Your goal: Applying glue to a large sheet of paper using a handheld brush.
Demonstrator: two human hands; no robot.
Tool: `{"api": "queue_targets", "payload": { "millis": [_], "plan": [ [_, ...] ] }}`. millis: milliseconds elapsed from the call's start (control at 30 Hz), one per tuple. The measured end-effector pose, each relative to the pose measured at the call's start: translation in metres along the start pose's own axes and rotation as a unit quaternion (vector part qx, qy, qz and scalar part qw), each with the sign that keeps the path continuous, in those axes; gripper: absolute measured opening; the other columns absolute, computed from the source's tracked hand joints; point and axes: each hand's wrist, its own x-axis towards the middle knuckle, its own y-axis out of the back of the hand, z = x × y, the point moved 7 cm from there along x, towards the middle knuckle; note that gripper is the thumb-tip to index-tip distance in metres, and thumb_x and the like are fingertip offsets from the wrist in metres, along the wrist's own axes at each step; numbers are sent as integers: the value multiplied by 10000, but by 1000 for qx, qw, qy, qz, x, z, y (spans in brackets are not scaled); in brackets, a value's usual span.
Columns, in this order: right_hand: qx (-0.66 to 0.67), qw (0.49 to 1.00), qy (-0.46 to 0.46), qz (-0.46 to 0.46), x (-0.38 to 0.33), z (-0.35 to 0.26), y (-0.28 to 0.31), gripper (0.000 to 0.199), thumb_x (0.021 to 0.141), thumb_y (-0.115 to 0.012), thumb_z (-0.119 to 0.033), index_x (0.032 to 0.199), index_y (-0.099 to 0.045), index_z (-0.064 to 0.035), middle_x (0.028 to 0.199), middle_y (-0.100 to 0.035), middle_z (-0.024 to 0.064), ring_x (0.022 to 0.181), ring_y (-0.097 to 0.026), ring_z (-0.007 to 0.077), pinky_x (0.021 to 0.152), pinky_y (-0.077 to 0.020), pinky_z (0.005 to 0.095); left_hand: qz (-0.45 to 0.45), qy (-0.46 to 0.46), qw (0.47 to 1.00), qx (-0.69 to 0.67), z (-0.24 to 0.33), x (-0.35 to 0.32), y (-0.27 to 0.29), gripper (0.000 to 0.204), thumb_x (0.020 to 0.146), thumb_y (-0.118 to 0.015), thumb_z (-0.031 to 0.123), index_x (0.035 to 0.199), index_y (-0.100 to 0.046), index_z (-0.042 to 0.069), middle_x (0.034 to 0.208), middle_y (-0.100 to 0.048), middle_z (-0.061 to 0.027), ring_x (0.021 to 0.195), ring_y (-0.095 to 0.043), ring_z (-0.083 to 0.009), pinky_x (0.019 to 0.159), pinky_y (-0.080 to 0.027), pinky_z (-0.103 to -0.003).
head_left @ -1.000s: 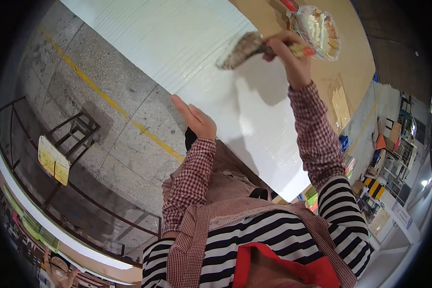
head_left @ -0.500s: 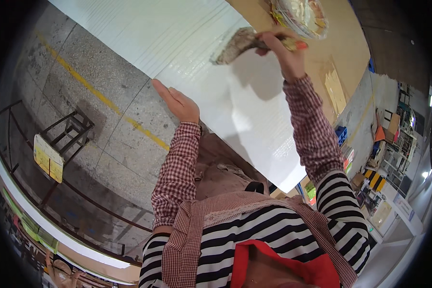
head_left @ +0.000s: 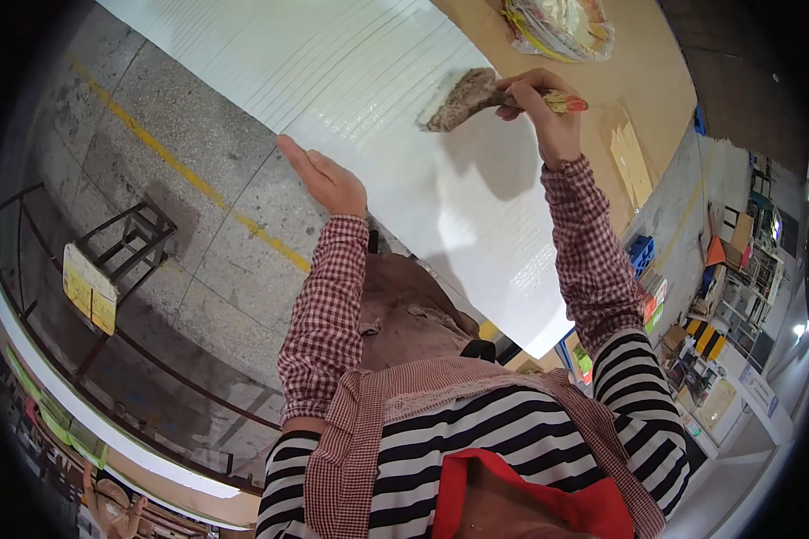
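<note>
Brush (head_left: 463,94) in the right hand (head_left: 541,112): the fingers are curled tight around its red and yellow handle, and its wide, dirty bristles touch the big white board (head_left: 404,117). The bristles stick out to the left of that hand, toward the other hand. The left hand (head_left: 325,178) is flat and open, fingers straight and close together, pressing on the near edge of the board. The two hands are well apart, with shiny wet board between them.

The board lies on a brown counter (head_left: 643,85) that shows past the right hand. A crinkly plastic bag (head_left: 562,27) sits on the counter, just beyond the right hand. Some flat brown cardboard pieces (head_left: 631,162) lie on the counter to the right of that hand. Left of the left hand is grey floor (head_left: 180,216) with a yellow line (head_left: 189,184), and further left a dark metal stand (head_left: 121,256).
</note>
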Motion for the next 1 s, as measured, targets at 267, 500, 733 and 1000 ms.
{"api": "queue_targets", "payload": {
  "millis": [267,500,733,1000],
  "plan": [
    [-118,988,-95,36,-94,17,66,147,888,-589,-93,865,-647,40,797,-662,112,612,-616,149,569,-511,254,20,25,999,-42,-5,-3,9,545,1032,-234,236,1457,-135,-90,1542,-104,-250,1444,-89,-348,1181,-92,-399],
    [86,996,-29,-9,-96,-43,44,221,995,-447,-160,1113,-550,-4,1251,-537,202,822,-631,173,740,-511,283,42,73,991,-105,4,-81,15,549,1028,-234,242,1470,-128,-66,1551,-92,-233,1443,-96,-348,1177,-94,-415],
    [61,992,36,-104,-102,-27,12,235,985,-483,-218,1032,-596,-18,1122,-617,147,755,-533,113,715,-436,252,33,22,998,-57,3,-107,1,521,1013,-288,201,1460,-206,-54,1525,-179,-255,1420,-177,-380,1158,-152,-442],
    [-118,969,172,-135,-77,-11,-75,53,887,-610,-40,901,-639,3,876,-689,61,769,-586,68,672,-472,213,47,-6,998,-38,1,-110,-1,506,1003,-310,181,1450,-250,-48,1502,-253,-247,1406,-217,-382,1153,-166,-446]
  ]
}}
